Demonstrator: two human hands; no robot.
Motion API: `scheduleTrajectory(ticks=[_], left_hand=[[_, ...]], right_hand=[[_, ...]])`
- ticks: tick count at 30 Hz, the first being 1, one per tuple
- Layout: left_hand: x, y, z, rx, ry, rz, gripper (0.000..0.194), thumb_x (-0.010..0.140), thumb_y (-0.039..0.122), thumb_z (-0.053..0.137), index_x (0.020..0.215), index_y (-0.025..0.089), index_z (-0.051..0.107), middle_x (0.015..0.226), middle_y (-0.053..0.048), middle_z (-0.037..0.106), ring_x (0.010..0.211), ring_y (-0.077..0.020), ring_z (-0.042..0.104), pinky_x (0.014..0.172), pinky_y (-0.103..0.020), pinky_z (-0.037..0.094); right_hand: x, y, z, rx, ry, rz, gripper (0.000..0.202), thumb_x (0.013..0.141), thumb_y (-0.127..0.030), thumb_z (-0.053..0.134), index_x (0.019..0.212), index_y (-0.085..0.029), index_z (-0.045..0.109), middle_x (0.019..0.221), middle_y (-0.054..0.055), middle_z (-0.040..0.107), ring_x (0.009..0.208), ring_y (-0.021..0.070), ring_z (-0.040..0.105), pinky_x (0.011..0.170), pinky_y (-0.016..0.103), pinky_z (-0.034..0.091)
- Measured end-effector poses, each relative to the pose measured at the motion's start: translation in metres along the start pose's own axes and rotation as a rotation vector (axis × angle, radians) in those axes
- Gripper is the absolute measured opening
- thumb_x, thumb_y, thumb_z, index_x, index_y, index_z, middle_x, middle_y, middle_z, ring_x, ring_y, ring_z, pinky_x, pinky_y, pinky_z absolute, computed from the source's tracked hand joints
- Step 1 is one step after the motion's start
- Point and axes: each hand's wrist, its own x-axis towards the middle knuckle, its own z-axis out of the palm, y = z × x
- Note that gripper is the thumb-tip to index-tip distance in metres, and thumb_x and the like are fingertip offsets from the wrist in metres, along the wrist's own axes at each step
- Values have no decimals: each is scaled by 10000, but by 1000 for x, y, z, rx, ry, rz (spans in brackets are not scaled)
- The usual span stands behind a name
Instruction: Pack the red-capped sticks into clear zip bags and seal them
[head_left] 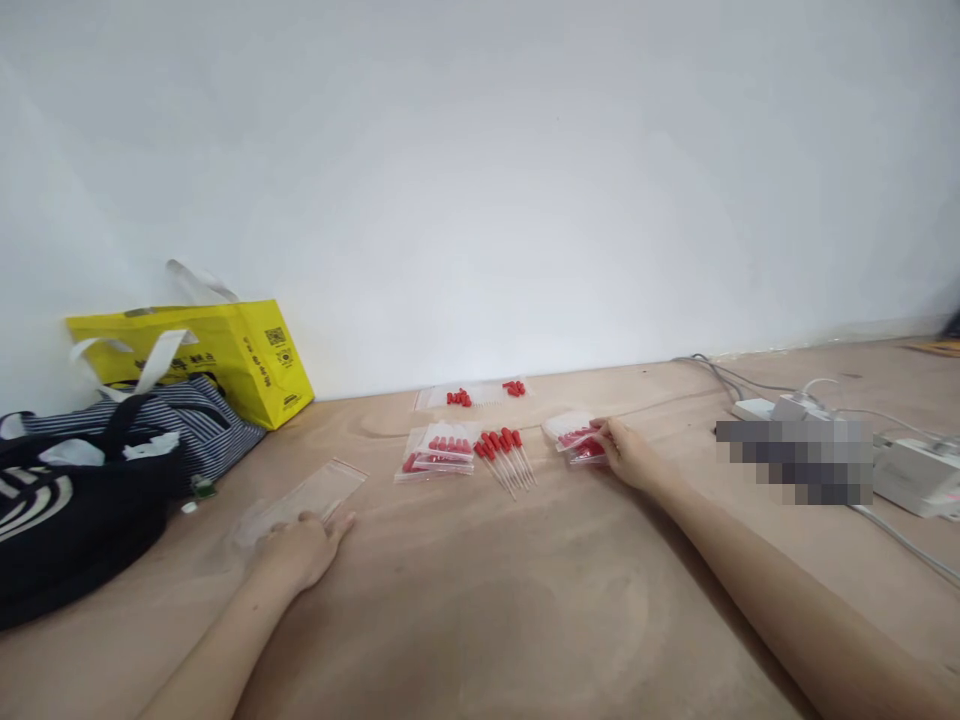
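Plywood table [480,600], pale, bearing the following.

Item: your left hand [300,548], palm down, fingers flat and relaxed, fingertips resting on an empty clear zip bag [300,500]; nothing gripped. That film is slick, so a push from this hand would likely slide it rather than pin it.

Item: your right hand [628,452], arm stretched far forward, fingertips touching a small stack of filled bags [574,436] with red contents. Whether the fingers pinch the top bag or only rest on it, you cannot tell. A pull at full reach could drag the whole stack or spill one.

Item: loose red-tipped sticks [506,455], fanned between that stack and a second pile of filled bags [439,452]. They lie just beside your right fingers; a sideways sweep would scatter them.

Item: two flat bags [480,395] near the wall.

Item: yellow tote [225,355] and striped bag [150,420], far left.

Item: power strip and cables [795,408], right; a withdrawing elbow might snag them.
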Motion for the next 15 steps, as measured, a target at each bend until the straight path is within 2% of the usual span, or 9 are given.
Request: scheduleTrajectory(ticks=[3,6,8,9,11,13,15], left_hand=[[-25,24,-9,18,-42,32,708,704,615,299,921,3,581,876,-265,614,837,-395,572,691,-456,410],[-60,50,-18,57,-50,150,663,728,571,313,979,7,555,879,-255,608,811,-378,581,674,-449,409],[-82,65,-19,78,-40,235,653,737,561,323,997,10,556,860,-239,611,780,-363,589,640,-425,421],[-92,71,-18,99,-14,279,632,746,538,329,1012,11,556,860,-236,611,779,-358,589,632,-419,423],[-108,81,-10,126,66,378,590,755,490,366,1038,8,556,917,-250,599,800,-348,586,643,-411,426],[-118,87,-2,138,183,494,566,756,484,385,1053,36,563,982,-250,586,838,-346,576,669,-417,423],[-122,90,4,138,250,580,541,761,486,393,1055,69,572,999,-235,587,838,-339,577,652,-404,428]], right_hand=[[-1,-1,-8,-90,-72,-105,116,776,-306,443,762,-197,479,926,87,584,932,196,535,746,325,423],[-3,-13,-11,-248,75,-174,181,743,-362,503,776,-185,519,917,94,577,908,220,523,761,354,392],[-6,-28,-5,-289,182,-220,150,758,-323,492,740,-180,532,842,88,580,842,210,528,731,346,388],[-7,-37,1,-278,192,-237,132,771,-288,475,725,-179,534,795,80,578,796,196,532,703,330,392],[-8,-57,17,-220,109,-232,119,786,-222,447,724,-180,539,736,64,573,715,169,535,638,292,399],[-3,-74,37,-194,-56,-117,122,786,-168,439,739,-184,551,764,63,580,709,166,546,597,274,398],[9,-83,56,-196,-87,-49,123,778,-138,455,722,-167,560,723,68,581,655,161,552,556,268,397]])
